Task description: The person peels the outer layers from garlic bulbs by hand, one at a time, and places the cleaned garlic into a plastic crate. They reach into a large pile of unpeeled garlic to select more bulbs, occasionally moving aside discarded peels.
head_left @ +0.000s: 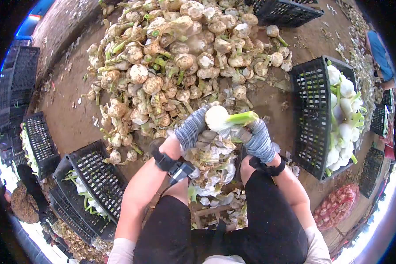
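A peeled white garlic bulb (217,118) with a green stem is between my two gloved hands. My left hand (194,127), in a grey knit glove, is closed around the bulb's left side. By the stem's right end, my right hand (258,138) is closed, its fingertips partly hidden beneath the stem. Below the bulb, loose papery skins (213,165) lie between my knees. Ahead rises a large heap of unpeeled, soil-marked garlic (176,61).
A black crate (312,110) of white bulbs stands at the right, with a red net sack (337,207) below it. More black crates (99,176) stand at the left, and one (288,13) at the top. Another person's arm (388,83) shows at the far right.
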The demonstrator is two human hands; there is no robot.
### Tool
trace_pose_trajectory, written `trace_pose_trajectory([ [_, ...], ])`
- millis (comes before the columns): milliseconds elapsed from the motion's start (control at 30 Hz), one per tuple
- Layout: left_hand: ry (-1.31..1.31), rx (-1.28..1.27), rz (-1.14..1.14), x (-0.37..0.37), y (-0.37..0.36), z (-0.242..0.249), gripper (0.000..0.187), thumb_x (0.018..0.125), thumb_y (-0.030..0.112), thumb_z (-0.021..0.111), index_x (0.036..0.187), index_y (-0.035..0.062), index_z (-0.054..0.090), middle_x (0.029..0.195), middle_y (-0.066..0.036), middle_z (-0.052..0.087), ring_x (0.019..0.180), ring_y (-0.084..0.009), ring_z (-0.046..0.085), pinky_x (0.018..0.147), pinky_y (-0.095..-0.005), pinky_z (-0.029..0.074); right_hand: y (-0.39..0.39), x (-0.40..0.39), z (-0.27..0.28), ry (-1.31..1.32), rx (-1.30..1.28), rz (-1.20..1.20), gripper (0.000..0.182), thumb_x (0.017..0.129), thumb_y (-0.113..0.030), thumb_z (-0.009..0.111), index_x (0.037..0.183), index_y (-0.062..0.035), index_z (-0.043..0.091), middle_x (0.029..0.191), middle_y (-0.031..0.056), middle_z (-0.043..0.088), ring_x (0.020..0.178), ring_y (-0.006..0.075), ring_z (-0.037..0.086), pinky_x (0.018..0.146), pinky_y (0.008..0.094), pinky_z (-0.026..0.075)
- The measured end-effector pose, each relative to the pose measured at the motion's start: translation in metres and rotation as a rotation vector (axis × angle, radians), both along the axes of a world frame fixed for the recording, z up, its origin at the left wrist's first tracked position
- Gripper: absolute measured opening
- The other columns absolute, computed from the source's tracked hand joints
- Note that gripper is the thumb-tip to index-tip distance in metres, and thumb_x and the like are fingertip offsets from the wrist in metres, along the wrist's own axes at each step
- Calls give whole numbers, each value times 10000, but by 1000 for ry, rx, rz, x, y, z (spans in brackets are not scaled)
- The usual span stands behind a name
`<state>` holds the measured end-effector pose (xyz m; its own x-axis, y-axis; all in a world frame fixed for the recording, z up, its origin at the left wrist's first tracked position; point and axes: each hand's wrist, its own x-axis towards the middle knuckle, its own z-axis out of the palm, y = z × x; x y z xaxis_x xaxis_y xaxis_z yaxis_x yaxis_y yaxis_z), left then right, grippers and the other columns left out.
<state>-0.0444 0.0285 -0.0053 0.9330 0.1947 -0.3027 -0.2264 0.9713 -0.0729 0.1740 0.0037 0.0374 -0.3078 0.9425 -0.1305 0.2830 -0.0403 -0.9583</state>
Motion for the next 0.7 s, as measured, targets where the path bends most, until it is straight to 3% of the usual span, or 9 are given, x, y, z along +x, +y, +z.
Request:
trace_pose_trajectory([
  [33,2,-1,0,2,0,3,566,893,589,364,865,99,647,575,13,551,424,-94,426,385,-234,327,-1,1,-5,64,-106,-8,309,785,-55,551,1091,-17,573,988,79,631,924,170,579,842,304,449],
  [100,1198,767,95,16,-1,10,534,900,557,388,909,92,651,606,-3,571,507,-109,501,474,-234,404,-2,4,-14,126,-214,-18,358,780,-58,553,1135,-10,541,1034,90,612,959,182,567,870,305,436],
  [133,1231,842,560,23,-5,7,405,880,446,527,956,66,644,703,-20,605,647,-134,565,603,-259,461,-1,6,-18,167,-267,-53,394,780,-59,553,1168,-4,510,1074,104,589,996,188,549,892,307,422],
  [267,1352,1642,555,27,-8,62,347,728,224,741,985,17,632,897,-89,611,806,-184,584,728,-300,472,8,-2,3,62,-141,-24,435,781,-48,544,1206,8,471,1138,118,542,1055,193,504,925,307,400],
  [367,1371,1423,104,28,-3,63,358,737,227,733,1006,16,629,867,-100,609,798,-204,589,753,-294,471,10,-2,3,-124,222,67,389,782,-36,526,1166,24,496,1012,76,568,945,187,545,867,305,438],
  [433,1314,1359,139,24,-4,63,323,757,208,715,1007,21,631,878,-68,621,811,-184,591,765,-294,473,9,2,7,344,-393,-158,316,792,-41,517,1098,36,533,878,36,590,808,153,571,755,280,476],
  [500,986,1027,341,18,-10,52,267,777,185,694,987,30,635,917,-53,627,826,-166,589,751,-294,479,10,13,-19,453,-469,-279,258,806,-69,518,1039,34,555,796,6,601,694,97,558,656,240,478],
  [567,921,1020,307,10,-11,53,212,806,163,659,967,29,632,965,-48,619,897,-150,569,807,-302,458,22,20,-16,198,-333,-8,212,827,-117,529,985,17,574,775,7,606,674,80,564,593,219,469],
  [700,620,840,464,8,-16,48,258,806,243,656,956,37,614,971,-58,603,950,-164,548,875,-312,421,15,7,-18,505,-717,-217,135,852,-180,551,861,-53,596,761,-16,586,700,58,547,606,239,457],
])
